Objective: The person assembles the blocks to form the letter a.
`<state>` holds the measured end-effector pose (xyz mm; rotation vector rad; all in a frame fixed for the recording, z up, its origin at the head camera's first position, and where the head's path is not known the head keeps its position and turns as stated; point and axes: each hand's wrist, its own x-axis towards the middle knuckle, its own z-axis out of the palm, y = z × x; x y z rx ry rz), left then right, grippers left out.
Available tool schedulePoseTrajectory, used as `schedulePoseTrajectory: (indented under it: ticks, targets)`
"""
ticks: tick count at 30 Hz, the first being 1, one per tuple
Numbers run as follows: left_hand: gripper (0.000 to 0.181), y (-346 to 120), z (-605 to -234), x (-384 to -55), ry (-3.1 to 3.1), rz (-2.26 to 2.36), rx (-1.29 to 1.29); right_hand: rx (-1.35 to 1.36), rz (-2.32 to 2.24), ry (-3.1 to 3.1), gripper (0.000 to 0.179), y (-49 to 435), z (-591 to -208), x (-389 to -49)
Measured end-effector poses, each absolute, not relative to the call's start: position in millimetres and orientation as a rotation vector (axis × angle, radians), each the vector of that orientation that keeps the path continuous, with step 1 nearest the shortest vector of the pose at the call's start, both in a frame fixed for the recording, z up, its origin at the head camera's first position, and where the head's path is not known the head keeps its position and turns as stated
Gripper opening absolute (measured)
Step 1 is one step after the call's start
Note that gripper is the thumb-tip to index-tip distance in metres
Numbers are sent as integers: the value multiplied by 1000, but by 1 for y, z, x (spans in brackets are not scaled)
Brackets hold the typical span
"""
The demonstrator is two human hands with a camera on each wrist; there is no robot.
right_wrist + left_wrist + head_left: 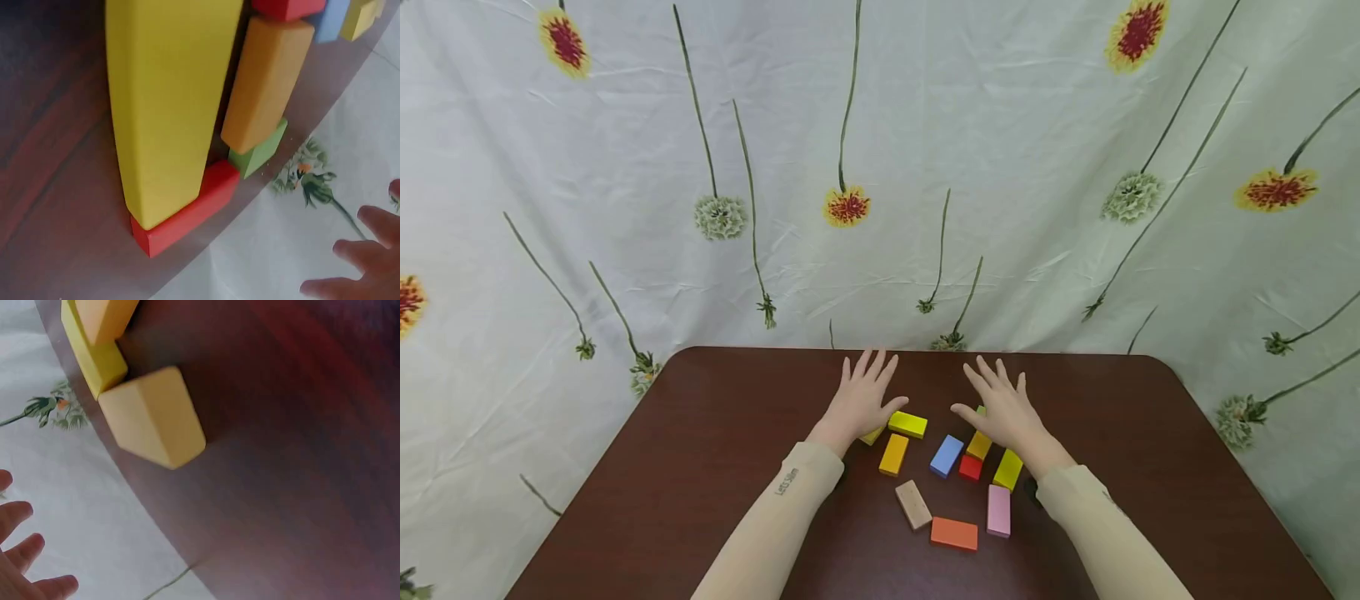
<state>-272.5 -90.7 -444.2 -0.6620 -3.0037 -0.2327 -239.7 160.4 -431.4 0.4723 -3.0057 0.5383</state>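
Yellow oblong block (907,424) near splayed left hand (861,402); right hand (1007,407) splayed, smooth brown table (730,425).

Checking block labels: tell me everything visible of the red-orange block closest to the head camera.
The red-orange block is a plain, smooth oblong, possibly painted wood. It lies flat on the dark reddish-brown table, long side running left-right in the head view. Its left end sits by the tan block; whether they touch is unclear. The pink block is to its right, across a small gap.
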Motion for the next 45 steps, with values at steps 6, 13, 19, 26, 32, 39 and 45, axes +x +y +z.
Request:
schedulePoseTrajectory:
  ticks: [6,13,19,26,32,39,45]
  targets:
    - [63,-82,-450,-269,-3037,-287,-718,631,545,-3010,67,157,-443,-232]
    - [58,-72,-458,-268,-3065,-205,-790,752,656,-3047,60,151,-453,-223]
    - [49,-67,-463,-269,-3074,-200,-851,797,689,-3094,47,146,-459,-221]
    - [36,-61,-466,-270,-3083,-225,-844,886,627,-3067,37,142,-462,-222]
    - [30,-58,-468,-273,-3070,-231,-818,852,603,-3064,27,135,-463,-225]
    - [27,-56,-467,-277,-3081,-329,-739,655,584,-3113,22,127,-463,-235]
    - [27,-52,-468,-282,-3103,-449,-656,555,483,-3086,20,123,-461,-246]
